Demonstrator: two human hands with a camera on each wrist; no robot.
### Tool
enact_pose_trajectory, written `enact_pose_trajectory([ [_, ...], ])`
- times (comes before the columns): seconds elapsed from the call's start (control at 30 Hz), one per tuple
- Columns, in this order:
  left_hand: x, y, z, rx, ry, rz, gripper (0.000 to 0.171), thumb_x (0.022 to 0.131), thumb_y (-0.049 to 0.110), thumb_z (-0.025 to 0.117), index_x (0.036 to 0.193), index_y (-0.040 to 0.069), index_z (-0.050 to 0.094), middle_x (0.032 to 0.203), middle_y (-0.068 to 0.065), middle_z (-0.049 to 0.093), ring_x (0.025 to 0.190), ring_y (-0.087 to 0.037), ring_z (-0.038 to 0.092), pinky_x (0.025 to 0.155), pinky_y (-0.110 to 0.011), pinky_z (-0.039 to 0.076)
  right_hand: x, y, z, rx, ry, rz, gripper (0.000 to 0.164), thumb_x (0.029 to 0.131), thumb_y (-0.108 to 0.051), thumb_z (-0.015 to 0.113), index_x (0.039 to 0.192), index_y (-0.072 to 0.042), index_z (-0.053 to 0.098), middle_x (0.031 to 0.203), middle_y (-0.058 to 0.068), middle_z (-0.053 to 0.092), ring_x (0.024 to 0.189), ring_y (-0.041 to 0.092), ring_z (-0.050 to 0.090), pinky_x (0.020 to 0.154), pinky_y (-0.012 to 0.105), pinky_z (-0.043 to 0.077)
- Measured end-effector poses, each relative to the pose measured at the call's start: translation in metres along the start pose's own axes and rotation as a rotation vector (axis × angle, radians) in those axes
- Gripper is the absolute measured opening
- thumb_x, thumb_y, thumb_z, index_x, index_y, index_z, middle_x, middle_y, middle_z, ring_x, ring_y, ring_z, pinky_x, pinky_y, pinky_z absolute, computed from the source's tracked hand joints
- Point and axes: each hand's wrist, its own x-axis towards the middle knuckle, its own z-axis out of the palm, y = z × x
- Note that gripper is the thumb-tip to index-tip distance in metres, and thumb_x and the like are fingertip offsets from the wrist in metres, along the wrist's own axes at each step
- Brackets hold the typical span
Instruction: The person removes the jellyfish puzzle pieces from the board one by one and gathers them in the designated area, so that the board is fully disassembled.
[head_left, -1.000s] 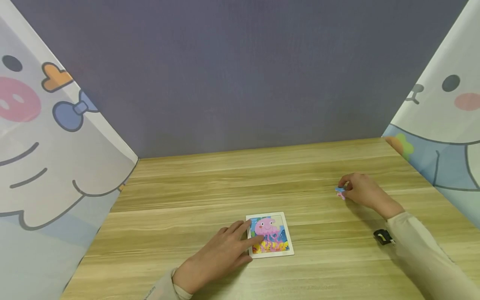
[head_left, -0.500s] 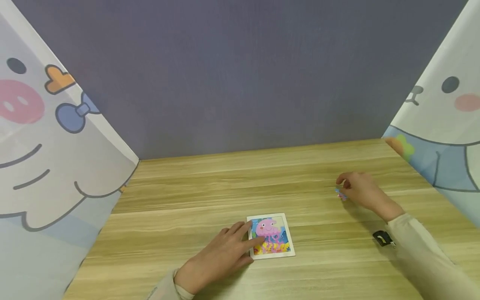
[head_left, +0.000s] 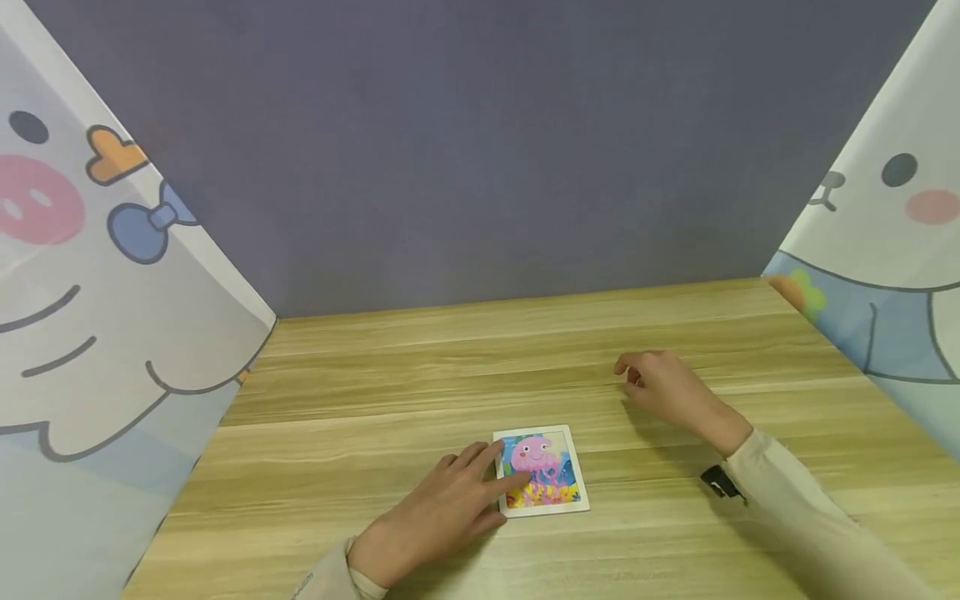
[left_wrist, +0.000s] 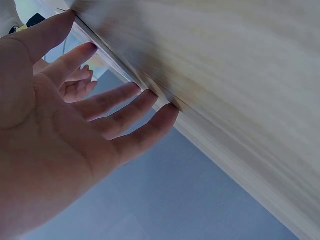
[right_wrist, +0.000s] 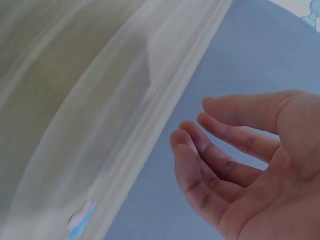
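A square jigsaw puzzle point(head_left: 557, 472) with a pink jellyfish picture lies in its white frame on the wooden table. Its upper right corner shows a pale patch. My left hand point(head_left: 442, 508) rests on the frame's left side with fingers spread, one fingertip over the picture. To the right, my right hand point(head_left: 671, 396) hovers over the table with loosely curled fingers. The right wrist view shows nothing between that hand's thumb and fingers. Away from those fingers, a small pink and blue puzzle piece point(right_wrist: 80, 221) lies on the table; in the head view the right hand hides it.
Below the right wrist hangs a black strap buckle point(head_left: 722, 482), close over the table point(head_left: 375, 383). A dark grey panel point(head_left: 480, 158) stands behind the table. Printed cartoon panels flank both sides, a pig-nosed figure point(head_left: 37, 200) on the left.
My right hand has let go of the small puzzle piece and moved left over the table. The left hand stays on the puzzle frame.
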Motion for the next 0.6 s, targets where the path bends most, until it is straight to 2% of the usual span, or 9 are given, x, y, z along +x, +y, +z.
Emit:
enact_pose_trajectory([
  [0.13, 0.001, 0.000, 0.000, 0.009, 0.000, 0.003, 0.047, 0.097, 0.040, 0.064, 0.142, 0.033, 0.054, 0.142, -0.016, 0.052, 0.128, -0.029, 0.051, 0.084, -0.046, 0.054, 0.003, -0.022, 0.006, -0.002, -0.006, -0.038, 0.016, 0.085, 0.001, 0.069, 0.100, 0.000, 0.071, 0.074, -0.001, 0.062, 0.058, 0.008, 0.048, 0.055, 0.028, 0.044],
  [0.3, 0.001, 0.000, -0.001, -0.008, -0.018, -0.005, 0.048, 0.096, 0.040, 0.064, 0.143, 0.033, 0.053, 0.144, -0.015, 0.051, 0.128, -0.029, 0.050, 0.084, -0.046, 0.054, 0.007, -0.046, 0.011, 0.003, -0.008, -0.104, 0.016, 0.084, 0.002, 0.071, 0.100, -0.002, 0.071, 0.075, -0.002, 0.063, 0.064, 0.007, 0.053, 0.058, 0.027, 0.047],
  [0.6, 0.001, 0.001, -0.001, 0.011, -0.018, -0.003, 0.046, 0.098, 0.038, 0.062, 0.143, 0.032, 0.054, 0.144, -0.011, 0.053, 0.128, -0.031, 0.050, 0.086, -0.047, 0.053, 0.010, -0.075, 0.026, 0.064, -0.059, -0.191, 0.014, 0.085, 0.001, 0.071, 0.098, -0.002, 0.072, 0.075, -0.003, 0.064, 0.064, 0.004, 0.053, 0.058, 0.022, 0.047],
])
